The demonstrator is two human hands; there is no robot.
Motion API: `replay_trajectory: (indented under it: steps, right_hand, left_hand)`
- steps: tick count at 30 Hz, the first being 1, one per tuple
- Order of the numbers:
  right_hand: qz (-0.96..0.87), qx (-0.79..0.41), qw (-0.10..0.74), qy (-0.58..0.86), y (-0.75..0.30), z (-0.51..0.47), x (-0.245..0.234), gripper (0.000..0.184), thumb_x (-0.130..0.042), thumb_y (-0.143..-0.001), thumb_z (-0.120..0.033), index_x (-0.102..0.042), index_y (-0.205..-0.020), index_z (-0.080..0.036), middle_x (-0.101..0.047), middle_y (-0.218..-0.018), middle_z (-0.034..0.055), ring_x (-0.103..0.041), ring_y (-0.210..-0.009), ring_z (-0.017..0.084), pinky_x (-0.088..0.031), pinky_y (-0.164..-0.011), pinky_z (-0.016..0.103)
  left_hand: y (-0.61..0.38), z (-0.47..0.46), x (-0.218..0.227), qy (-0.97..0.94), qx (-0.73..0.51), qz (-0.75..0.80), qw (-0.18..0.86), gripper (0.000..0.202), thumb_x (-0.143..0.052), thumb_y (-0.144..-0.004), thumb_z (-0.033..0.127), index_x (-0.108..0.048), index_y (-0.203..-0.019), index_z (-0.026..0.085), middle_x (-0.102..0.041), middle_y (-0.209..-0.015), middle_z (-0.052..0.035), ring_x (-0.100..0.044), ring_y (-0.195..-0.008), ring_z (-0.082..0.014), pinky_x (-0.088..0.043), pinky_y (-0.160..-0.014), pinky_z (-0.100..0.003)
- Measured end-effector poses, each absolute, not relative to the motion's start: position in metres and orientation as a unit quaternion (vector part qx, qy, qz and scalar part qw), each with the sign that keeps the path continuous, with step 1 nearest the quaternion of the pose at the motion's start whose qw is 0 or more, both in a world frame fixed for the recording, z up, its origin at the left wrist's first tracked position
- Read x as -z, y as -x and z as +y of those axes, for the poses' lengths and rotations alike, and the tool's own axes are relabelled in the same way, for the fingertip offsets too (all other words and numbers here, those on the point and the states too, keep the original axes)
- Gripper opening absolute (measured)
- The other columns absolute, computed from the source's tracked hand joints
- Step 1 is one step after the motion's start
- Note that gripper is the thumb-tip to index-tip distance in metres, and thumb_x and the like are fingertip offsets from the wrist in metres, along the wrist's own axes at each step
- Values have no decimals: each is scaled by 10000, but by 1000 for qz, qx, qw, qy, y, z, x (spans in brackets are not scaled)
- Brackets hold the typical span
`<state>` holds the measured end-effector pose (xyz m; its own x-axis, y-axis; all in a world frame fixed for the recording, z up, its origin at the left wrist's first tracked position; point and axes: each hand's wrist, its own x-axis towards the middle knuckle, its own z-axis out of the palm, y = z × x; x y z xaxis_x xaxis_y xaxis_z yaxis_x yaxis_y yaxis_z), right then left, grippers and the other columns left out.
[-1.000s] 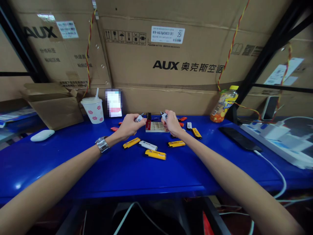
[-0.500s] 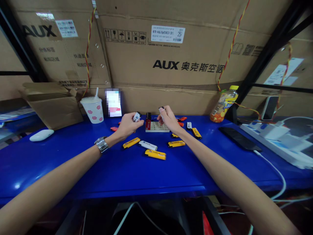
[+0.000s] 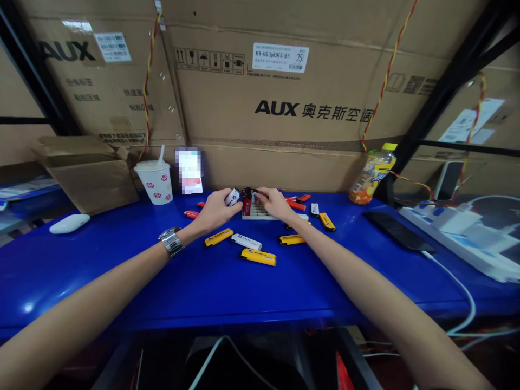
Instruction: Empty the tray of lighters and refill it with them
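My left hand (image 3: 213,211), with a metal-band watch (image 3: 171,241) on its wrist, is closed round a white lighter (image 3: 232,197) just left of a pale divided tray (image 3: 262,218). Red lighters with black tops (image 3: 246,207) stand upright along the tray's left side. Over the tray, my right hand (image 3: 273,201) pinches another lighter (image 3: 254,197), pale-bodied with a black top, beside that row; its lower end is partly hidden. Nearer me lie a white lighter (image 3: 246,241) and yellow lighters (image 3: 259,257). Red lighters (image 3: 296,204) lie to the tray's right.
A white cup with a straw (image 3: 153,181) and a lit phone (image 3: 189,170) stand at the back left. A drink bottle (image 3: 372,174), a dark phone (image 3: 396,230) and a loaded power strip (image 3: 471,238) are on the right. Large cardboard boxes (image 3: 317,130) wall the back.
My right hand has moved left and lower with its lighter, to the row of red lighters in the tray. My left hand has shifted slightly right, toward the tray, still holding its white lighter.
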<state>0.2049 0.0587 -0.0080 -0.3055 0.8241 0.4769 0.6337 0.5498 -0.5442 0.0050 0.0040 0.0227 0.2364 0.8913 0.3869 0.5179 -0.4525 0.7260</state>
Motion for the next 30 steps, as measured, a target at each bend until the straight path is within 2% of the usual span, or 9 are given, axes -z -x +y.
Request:
replay_trajectory:
  steps: [3, 6, 9, 12, 16, 21, 23, 27, 30]
  right_hand:
    - [-780, -106, 338, 516, -204, 64, 10, 306, -366, -954, -243, -627, -820, -156, -687, -804, 98, -617, -738, 190, -411, -690, 271]
    - [-771, -67, 343, 532, -206, 63, 10, 249, -370, -945, -223, -611, -963, -160, -685, -927, 131, -627, -863, 220, -412, -760, 293]
    - [-760, -52, 421, 493, -206, 50, 1, 275, -367, -951, -306, -590, -1042, -175, -671, -906, 104, -613, -838, 218, -415, -786, 315]
    - [-785, -132, 464, 388, -199, 29, -10, 344, -364, -949, -418, -613, -892, -188, -623, -759, 36, -567, -720, 169, -421, -723, 286]
    - [-795, -206, 456, 342, -185, 12, -17, 296, -584, -823, -477, -601, -803, -182, -534, -659, -13, -462, -609, 121, -383, -589, 244]
    - [-737, -271, 520, 335, -196, 27, -15, 326, -619, -771, -490, -621, -810, -166, -575, -714, 13, -488, -628, 119, -394, -583, 245]
    - [-709, -274, 549, 347, -210, 38, -10, 334, -623, -761, -492, -610, -799, -161, -566, -689, 8, -479, -601, 113, -385, -561, 241]
    - [-706, -225, 542, 396, -231, 58, 6, 316, -617, -769, -476, -594, -783, -161, -545, -624, -10, -464, -552, 111, -377, -540, 242]
    - [-730, -178, 505, 425, -231, 64, 15, 292, -586, -800, -453, -602, -845, -165, -585, -667, 5, -516, -588, 133, -398, -565, 252]
  left_hand:
    - [-5, 5, -22, -760, -403, 463, 213, 138, -579, -727, 265, -470, -715, 183, -497, -559, 35, -454, -519, -104, -324, -485, -227]
    - [-5, 6, -19, -772, -399, 448, 209, 115, -564, -753, 261, -485, -737, 179, -543, -591, 13, -476, -541, -110, -341, -507, -235]
    - [-4, 8, -15, -789, -388, 427, 212, 90, -536, -781, 256, -511, -764, 171, -584, -648, -7, -502, -564, -116, -356, -524, -241]
    - [-5, 10, -11, -804, -382, 406, 209, 78, -525, -782, 232, -547, -809, 163, -604, -680, -10, -525, -592, -126, -375, -543, -246]
    - [-6, 9, -10, -818, -380, 385, 195, 95, -512, -787, 208, -582, -822, 154, -621, -687, -15, -552, -623, -141, -403, -572, -257]
    - [-5, 3, -17, -831, -368, 378, 174, 204, -504, -829, 235, -631, -964, 150, -692, -872, -58, -603, -722, -154, -443, -660, -272]
    - [-3, 1, -20, -839, -351, 386, 155, 240, -500, -832, 224, -634, -1014, 143, -698, -891, -72, -607, -727, -155, -440, -669, -274]
    - [1, 1, -23, -873, -286, 380, 109, 191, -506, -809, 205, -663, -894, 138, -675, -761, -63, -566, -641, -150, -404, -617, -276]
    - [5, 0, -24, -917, -204, 317, 131, 187, -541, -806, 261, -691, -858, 162, -680, -838, -72, -580, -739, -170, -413, -694, -291]
